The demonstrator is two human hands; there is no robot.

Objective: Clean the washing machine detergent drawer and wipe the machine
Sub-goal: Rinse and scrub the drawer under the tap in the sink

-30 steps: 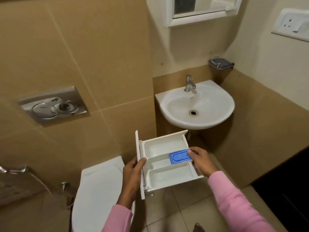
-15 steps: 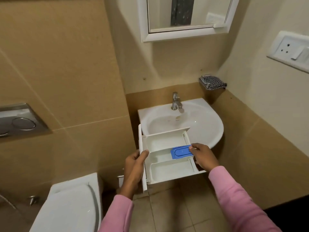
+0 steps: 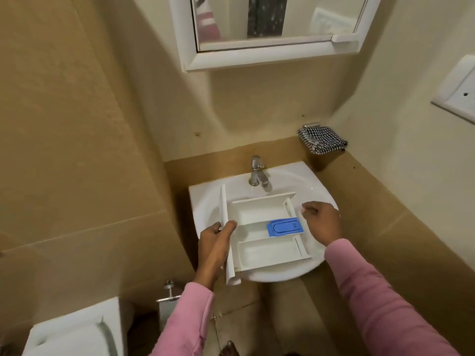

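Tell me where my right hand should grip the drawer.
Probably the drawer at its right end wall, coming from the right: the left hand grips the front panel, the right hand hovers free beside that end, and its thin upright edge suits a pinch.

One detergent drawer point(image 3: 267, 253), one blue insert point(image 3: 285, 227), one sink point(image 3: 203, 199), one tap point(image 3: 257, 173), two hands: left hand point(image 3: 216, 242), right hand point(image 3: 323, 222)
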